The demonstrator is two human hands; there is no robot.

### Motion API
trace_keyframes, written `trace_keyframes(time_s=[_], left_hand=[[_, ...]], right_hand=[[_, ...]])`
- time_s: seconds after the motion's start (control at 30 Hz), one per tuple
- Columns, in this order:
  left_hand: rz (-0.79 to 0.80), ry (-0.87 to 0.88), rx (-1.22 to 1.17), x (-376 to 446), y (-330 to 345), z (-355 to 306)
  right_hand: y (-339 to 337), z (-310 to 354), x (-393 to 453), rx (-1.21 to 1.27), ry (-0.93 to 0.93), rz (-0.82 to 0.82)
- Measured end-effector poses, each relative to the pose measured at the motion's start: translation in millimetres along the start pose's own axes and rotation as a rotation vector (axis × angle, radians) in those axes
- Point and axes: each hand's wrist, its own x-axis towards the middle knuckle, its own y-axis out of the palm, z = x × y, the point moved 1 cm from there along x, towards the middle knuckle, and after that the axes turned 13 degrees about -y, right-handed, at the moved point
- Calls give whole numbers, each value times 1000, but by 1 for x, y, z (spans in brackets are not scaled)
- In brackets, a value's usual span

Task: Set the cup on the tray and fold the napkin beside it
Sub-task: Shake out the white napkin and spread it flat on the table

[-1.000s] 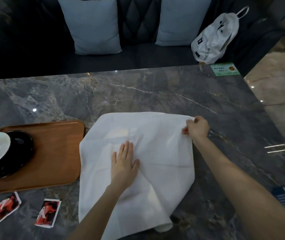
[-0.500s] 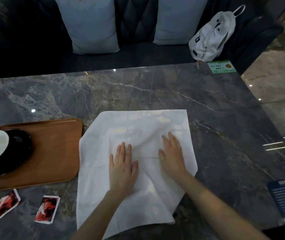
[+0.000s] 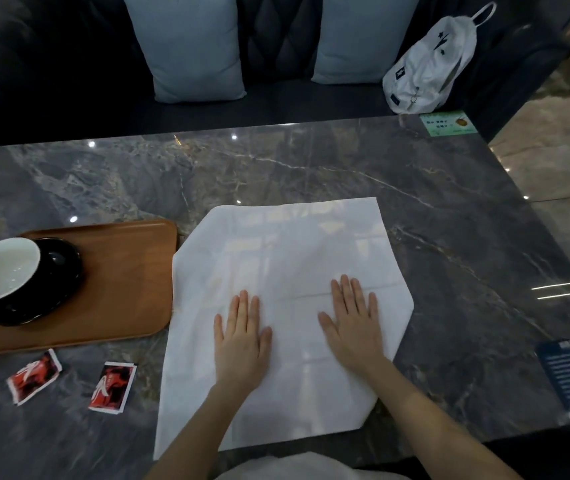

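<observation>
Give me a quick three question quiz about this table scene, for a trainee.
1. True or false: the cup stands on the tray.
2. Which hand lies nearer the tray: A left, B right?
3. Fill in: both hands press flat on the ___.

Key: 1 true. 2 A; the right hand lies farther away. 3 napkin.

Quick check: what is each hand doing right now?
Left hand: open, flat on the napkin, holding nothing.
Right hand: open, flat on the napkin, holding nothing.
</observation>
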Motion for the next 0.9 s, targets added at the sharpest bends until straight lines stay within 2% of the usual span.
trace_keyframes(time_s=[0.1,0.2,0.27,0.33,0.4,0.53,0.6,0.67,0.73,0.8,0.9], left_hand=[[-2,-4,19,0,-4,-2],[-2,-21,31,-3,-7,-8],[-37,23,1,-10,-5,-13],[-62,136,2,-22,1,-21],[-46,247,40,-33,8,-31],[34,366,73,-42,19,-45],[48,376,100,-42,24,-48],[57,366,109,-41,26,-51],[52,360,117,-38,27,-54],[45,355,121,-35,27,-57],[34,346,126,-34,27,-59]], right_hand=[[0,-2,2,7,-37,14],[-16,-5,7,216,-17,13],[-28,-12,0,311,58,-189],[-35,-22,-14,240,193,-390],[-37,-33,-26,166,330,-458],[-39,-52,-36,207,572,-296],[-38,-59,-38,259,599,-249],[-39,-65,-37,305,552,-285],[-43,-68,-34,443,483,-373],[-55,-67,-29,745,489,-431],[-76,-68,-26,1111,464,-350]])
